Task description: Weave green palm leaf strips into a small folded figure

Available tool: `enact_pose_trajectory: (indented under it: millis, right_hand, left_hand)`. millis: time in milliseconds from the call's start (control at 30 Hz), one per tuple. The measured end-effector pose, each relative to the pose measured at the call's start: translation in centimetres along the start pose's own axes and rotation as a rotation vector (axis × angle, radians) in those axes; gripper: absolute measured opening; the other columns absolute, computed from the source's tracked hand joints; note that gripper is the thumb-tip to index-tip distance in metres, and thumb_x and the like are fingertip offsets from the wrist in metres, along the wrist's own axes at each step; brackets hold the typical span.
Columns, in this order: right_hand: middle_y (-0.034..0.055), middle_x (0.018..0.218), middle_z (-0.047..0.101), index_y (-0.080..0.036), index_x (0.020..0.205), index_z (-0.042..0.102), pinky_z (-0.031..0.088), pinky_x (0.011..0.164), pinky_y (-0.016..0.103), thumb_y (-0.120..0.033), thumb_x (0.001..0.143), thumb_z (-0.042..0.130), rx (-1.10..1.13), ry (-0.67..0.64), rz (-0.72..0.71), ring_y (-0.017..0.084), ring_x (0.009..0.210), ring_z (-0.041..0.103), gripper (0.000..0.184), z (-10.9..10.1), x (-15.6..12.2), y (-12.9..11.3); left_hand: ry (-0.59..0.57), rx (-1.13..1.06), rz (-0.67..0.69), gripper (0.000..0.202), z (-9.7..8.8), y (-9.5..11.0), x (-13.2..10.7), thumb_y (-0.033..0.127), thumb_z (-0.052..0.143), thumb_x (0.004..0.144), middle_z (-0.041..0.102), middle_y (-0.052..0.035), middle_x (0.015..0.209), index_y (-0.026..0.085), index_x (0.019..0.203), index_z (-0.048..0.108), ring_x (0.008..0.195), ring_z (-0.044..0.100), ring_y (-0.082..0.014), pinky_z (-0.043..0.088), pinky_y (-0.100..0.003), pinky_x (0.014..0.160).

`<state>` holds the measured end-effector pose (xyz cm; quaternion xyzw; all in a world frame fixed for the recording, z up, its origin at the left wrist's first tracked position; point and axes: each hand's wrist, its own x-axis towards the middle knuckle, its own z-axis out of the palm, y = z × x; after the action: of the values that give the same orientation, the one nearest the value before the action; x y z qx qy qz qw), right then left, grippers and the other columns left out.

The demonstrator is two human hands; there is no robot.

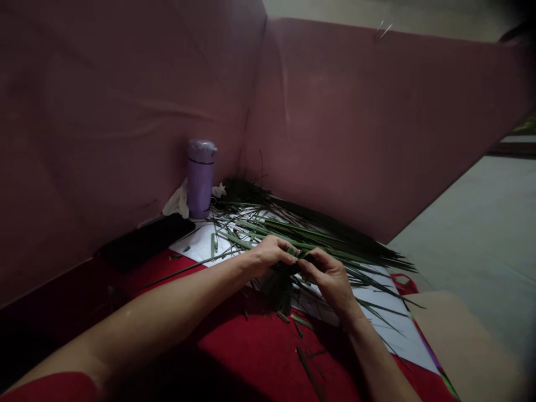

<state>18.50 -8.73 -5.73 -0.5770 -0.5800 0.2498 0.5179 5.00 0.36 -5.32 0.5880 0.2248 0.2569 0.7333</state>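
Observation:
My left hand (270, 254) and my right hand (329, 279) meet over a small dark-green folded piece of leaf strips (288, 273), fingers of both pinched closed on it. Loose ends of the strips hang down from the piece toward the red cloth (234, 357). Behind the hands a pile of long green leaf strips (318, 234) lies spread across a white sheet (389, 329).
A purple flask (200, 177) stands in the corner by a crumpled white tissue (176, 202). A black phone (146, 240) lies to its left. Pink cushioned walls (355, 123) close off the back. Cut leaf scraps (301, 322) dot the red cloth. Pale floor (481, 223) lies right.

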Motion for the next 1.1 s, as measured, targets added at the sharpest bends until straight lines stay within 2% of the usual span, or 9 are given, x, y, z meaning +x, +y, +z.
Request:
enact_pose_trajectory:
  millis: [233,767,1100]
  right_hand:
    - [-0.0053,0.050,0.041,-0.018,0.059,0.052,0.026,0.044,0.022,-0.036,0.068,0.064,0.031,0.052,0.030,0.008,0.047,0.034,0.024,0.10,0.02,-0.50]
    - [-0.0053,0.044,0.043,-0.018,0.053,0.042,0.029,0.041,0.021,-0.036,0.070,0.063,0.036,0.090,0.101,0.008,0.042,0.037,0.032,-0.02,0.25,-0.20]
    - [-0.0068,0.042,0.041,-0.019,0.054,0.041,0.027,0.039,0.020,-0.037,0.071,0.061,0.030,0.130,0.096,0.007,0.039,0.034,0.032,0.24,0.12,-0.32]
  left_hand:
    - [0.028,-0.018,0.018,0.022,-0.12,-0.28,0.36,0.011,0.063,0.049,0.057,0.0016,0.055,0.012,0.071,0.063,0.050,0.050,-0.0083,0.038,-0.021,0.052]
    - [0.112,-0.058,0.025,0.019,0.30,0.21,0.23,0.009,0.063,0.048,0.058,0.0011,0.054,0.011,0.068,0.062,0.049,0.051,-0.0093,0.037,-0.022,0.051]
    - [0.129,-0.095,0.022,0.015,0.14,0.02,0.47,0.009,0.059,0.049,0.058,0.0009,0.055,0.012,0.064,0.061,0.048,0.050,-0.0091,0.037,-0.022,0.051]
